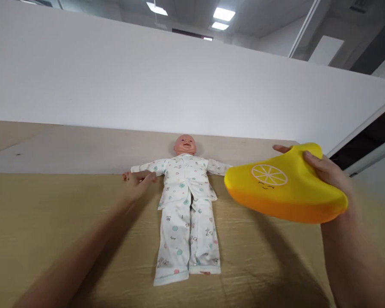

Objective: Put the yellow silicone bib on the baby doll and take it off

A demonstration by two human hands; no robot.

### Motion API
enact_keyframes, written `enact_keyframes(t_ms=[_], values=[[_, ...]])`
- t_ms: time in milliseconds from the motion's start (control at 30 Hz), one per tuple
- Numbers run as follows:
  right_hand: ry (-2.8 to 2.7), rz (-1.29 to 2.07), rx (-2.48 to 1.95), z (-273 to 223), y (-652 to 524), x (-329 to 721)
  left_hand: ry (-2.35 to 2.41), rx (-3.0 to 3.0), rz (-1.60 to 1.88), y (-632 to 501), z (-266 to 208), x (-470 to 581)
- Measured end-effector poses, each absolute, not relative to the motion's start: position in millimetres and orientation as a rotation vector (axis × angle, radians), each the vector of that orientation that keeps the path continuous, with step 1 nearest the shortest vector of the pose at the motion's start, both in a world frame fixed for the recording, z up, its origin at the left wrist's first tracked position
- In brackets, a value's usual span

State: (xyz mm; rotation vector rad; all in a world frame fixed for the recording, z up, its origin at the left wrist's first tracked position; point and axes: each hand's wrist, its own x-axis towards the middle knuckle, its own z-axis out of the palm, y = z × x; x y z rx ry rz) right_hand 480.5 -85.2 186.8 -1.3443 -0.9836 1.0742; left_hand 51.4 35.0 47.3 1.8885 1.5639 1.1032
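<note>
A baby doll (185,145) lies on its back, arms spread, in a white patterned pajama top (186,177) and matching pajama pants (176,239). My right hand (332,173) grips a yellow-and-orange baby bib (276,188) by its neck part, with the thumb on the front. A lemon slice and a small smiling face are printed on the bib, which is held up to the right of the doll. By the sleeve at the image left, my left hand (136,184) has its thumb and fingers apart. Whether it touches the sleeve I cannot tell.
The doll rests on a tan surface (115,239) with a greyish strip (90,149) along the back. Behind stands a white partition (147,81) with glass above it. A dark gap (365,132) runs along the right side.
</note>
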Motion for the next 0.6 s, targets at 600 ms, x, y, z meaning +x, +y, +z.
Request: enact_keyframes(t_ms=[600], values=[[-1.233, 1.428, -0.685, 155, 23, 333, 0.746, 1.289, 1.020, 39, 128, 99]])
